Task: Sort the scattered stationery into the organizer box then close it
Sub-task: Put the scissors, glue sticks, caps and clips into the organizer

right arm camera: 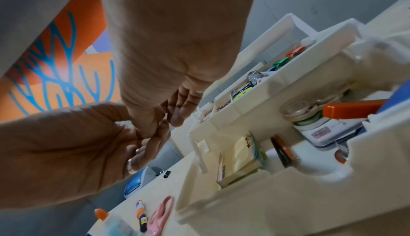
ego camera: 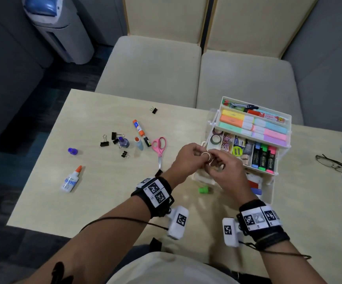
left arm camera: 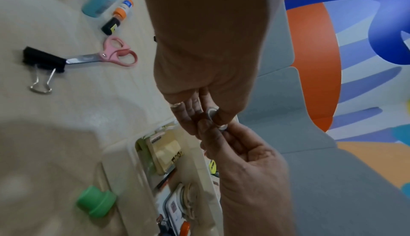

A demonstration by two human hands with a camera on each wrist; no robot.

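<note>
Both hands meet just above the near-left corner of the organizer box (ego camera: 276, 144); left hand (ego camera: 183, 160) and right hand (ego camera: 225, 171) each pinch a small pale ring-shaped item (ego camera: 205, 154), maybe a little tape roll or bands; too small to tell; fingers curled on it, nothing else held.

Handling guess: item is very light, thin, a bit floppy or slick; fingertip pinch on the rim is right, a palm grip would lose it; drop it low into a small compartment so it doesn't bounce out.

Still loose on the table (ego camera: 96, 201): pink scissors (ego camera: 159, 148), stiff, take by the handles; white glue bottle (ego camera: 69, 180), light, squeezable, take the body; glue stick (ego camera: 138, 128); black binder clips (ego camera: 104, 142), hard, springy, pinch the body not the wire loops; green cap (ego camera: 204, 190) just beside the box front.

Box trays are fanned open; hinged plastic, likely light; steady it when closing.
</note>
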